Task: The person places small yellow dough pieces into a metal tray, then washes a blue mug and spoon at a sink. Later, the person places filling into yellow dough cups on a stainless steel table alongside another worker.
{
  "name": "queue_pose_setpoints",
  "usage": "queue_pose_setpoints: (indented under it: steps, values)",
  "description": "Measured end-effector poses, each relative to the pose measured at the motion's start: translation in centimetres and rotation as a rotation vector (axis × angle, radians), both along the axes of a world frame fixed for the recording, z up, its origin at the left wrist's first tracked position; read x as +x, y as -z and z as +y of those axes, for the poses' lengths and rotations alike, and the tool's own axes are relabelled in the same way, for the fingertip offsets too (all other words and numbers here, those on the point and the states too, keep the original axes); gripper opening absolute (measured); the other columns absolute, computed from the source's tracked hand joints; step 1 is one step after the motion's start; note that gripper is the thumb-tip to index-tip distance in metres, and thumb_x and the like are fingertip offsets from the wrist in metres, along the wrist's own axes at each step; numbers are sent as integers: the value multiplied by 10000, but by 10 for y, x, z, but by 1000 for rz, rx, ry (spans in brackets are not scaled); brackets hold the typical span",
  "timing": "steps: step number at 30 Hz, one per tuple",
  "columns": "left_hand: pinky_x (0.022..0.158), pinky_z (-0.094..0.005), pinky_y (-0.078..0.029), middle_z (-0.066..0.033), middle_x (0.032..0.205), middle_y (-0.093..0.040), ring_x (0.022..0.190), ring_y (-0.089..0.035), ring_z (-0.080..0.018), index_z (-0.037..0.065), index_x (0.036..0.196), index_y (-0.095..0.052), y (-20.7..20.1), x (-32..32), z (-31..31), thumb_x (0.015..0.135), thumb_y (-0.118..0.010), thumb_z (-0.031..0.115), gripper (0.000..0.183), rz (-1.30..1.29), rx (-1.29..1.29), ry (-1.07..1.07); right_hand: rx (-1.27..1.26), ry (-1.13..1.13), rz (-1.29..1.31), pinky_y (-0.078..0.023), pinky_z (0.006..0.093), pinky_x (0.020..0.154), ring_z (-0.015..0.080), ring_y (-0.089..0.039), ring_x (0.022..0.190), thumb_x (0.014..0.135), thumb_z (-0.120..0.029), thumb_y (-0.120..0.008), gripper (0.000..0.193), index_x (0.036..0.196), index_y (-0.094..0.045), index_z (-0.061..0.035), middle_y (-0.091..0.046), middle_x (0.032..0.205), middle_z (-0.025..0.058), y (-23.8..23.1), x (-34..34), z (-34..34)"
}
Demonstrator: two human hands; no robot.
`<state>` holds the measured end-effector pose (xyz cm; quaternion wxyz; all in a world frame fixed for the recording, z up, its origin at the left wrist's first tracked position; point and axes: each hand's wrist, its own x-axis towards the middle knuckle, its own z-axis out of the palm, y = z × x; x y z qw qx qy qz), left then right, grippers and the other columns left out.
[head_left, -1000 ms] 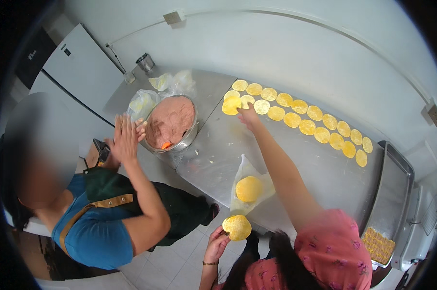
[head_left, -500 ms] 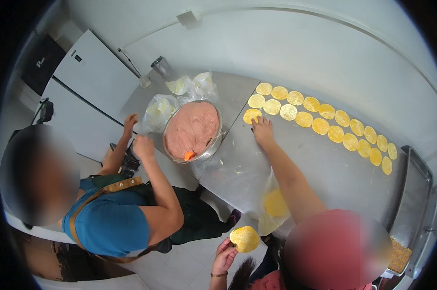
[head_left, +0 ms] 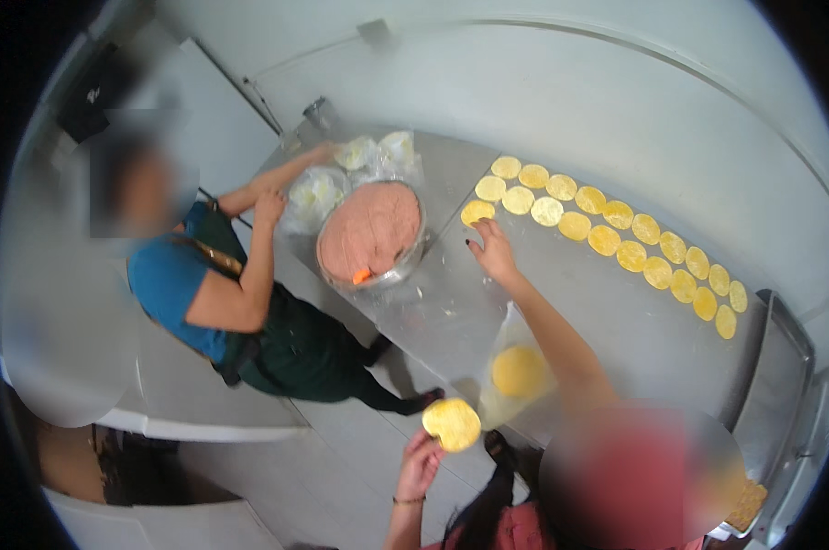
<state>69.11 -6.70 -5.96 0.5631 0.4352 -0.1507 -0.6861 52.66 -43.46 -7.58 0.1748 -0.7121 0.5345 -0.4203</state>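
Note:
My left hand, with a bracelet at its wrist, grips yellow round tortillas in front of the table's near edge; how many cannot be told. My right arm reaches across the metal table. At the left end of the nearest row, my right hand has its fingers stretched out at the edge of a tortilla, thumb apart. Two long rows of flat tortillas run rightward along the wall side. Below my right forearm, a clear plastic bag with more tortillas lies at the near edge.
A large metal bowl of pink paste, with an orange utensil, stands left on the table. Behind it are plastic bags and a metal cup. A co-worker stands at left. Metal trays are at right.
My right hand has drawn back slightly from the end tortilla. My left hand still holds its tortillas, a little higher in view. The co-worker has turned and reaches toward the plastic bags behind the bowl.

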Motion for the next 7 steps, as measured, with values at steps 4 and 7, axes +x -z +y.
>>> queue_pose_setpoints:
  steps: [4,7]
  values:
    - [727,-234,-498,-22,913,-556,800,-553,-73,4,1061,-488,-1,-27,-27,865,-468,45,202,-27,-57,-101,144,-568,-215,-425,367,808,258,-555,910,723,-192,-648,213,884,-599,-61,-561,999,85,-45,-29,124]
    - [800,-281,-504,-94,1135,-513,979,-560,-176,7,1202,-387,-4,-54,-46,864,-493,71,360,41,-129,-133,11,-844,-123,-429,358,821,233,-561,950,709,-193,-661,220,885,-607,-72,-563,1010,106,-78,-47,203]
